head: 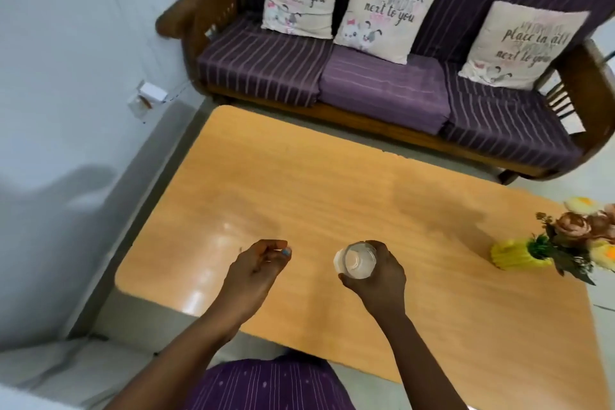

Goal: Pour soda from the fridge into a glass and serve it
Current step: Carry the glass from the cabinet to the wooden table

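Observation:
A clear drinking glass (358, 260) is seen from above over the near part of the wooden table (299, 183). My right hand (379, 273) is wrapped around its right side and holds it upright. I cannot tell whether the glass rests on the table or hovers just above it, nor how much liquid is in it. My left hand (258, 265) hovers over the table to the left of the glass, fingers curled loosely with nothing in them. No soda bottle is in view.
A yellow vase with artificial flowers (545, 250) stands at the table's right edge. Behind the table is a purple striped sofa (382, 90) with three printed cushions. A white wall runs along the left, with a light seat (50, 373) at the lower left.

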